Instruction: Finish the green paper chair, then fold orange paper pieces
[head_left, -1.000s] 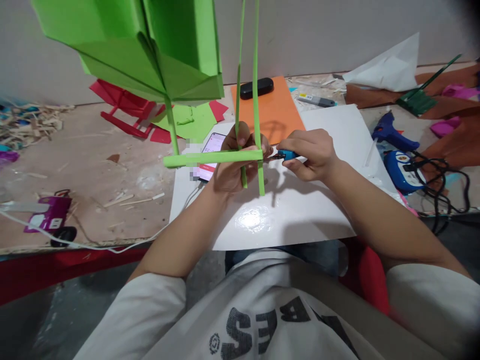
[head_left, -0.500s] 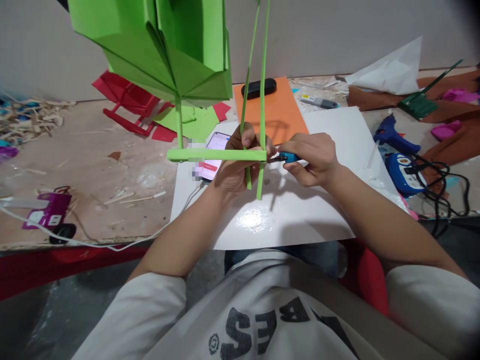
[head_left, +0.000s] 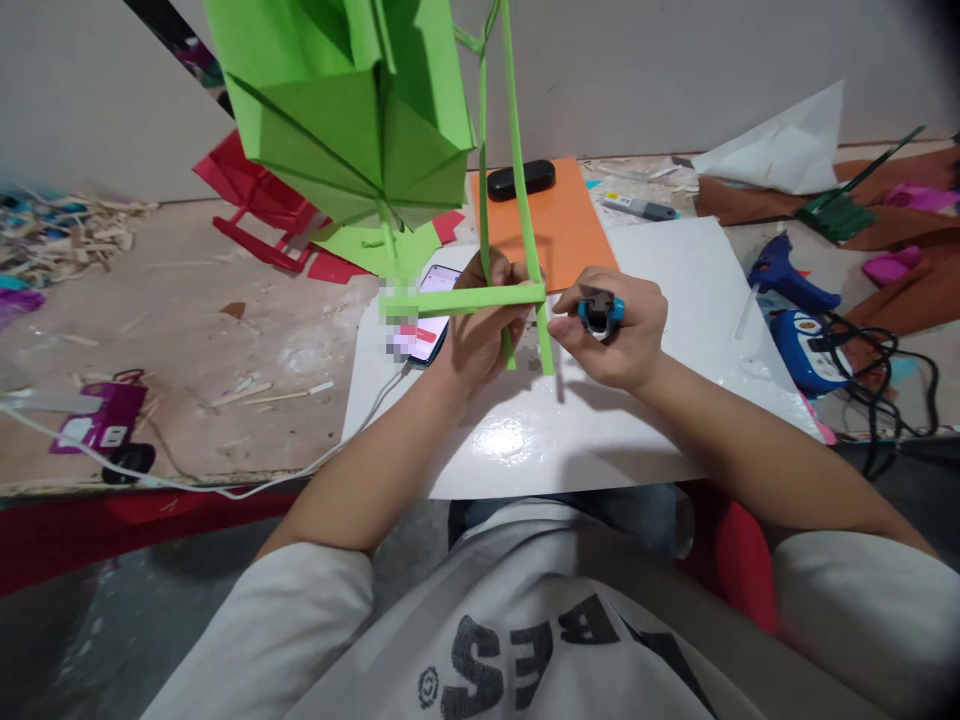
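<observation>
A green folded-paper model (head_left: 360,150) with a fan-like underside and a frame of thin paper strips hangs in front of me. My left hand (head_left: 480,340) is closed around the frame's strips (head_left: 529,220), near the corner where a long crossbar (head_left: 480,300) meets an upright. Some of its fingers are hidden behind the paper. To the right of that corner, my right hand (head_left: 634,340) grips a small blue tool with metal jaws, seemingly a mini stapler (head_left: 600,312). The tool's end points toward me, apart from the paper.
Beneath my hands lies a glossy white board (head_left: 465,450). A phone (head_left: 431,345) on a cable, a red paper model (head_left: 259,205), orange paper (head_left: 577,230) with a black case (head_left: 521,180), a cutter (head_left: 640,207), a blue glue gun (head_left: 791,275) and wood scraps (head_left: 67,235) surround it.
The stapler has come away from the frame's corner and turned toward me in my right hand. The green model has shifted right and tilted, still in my left hand.
</observation>
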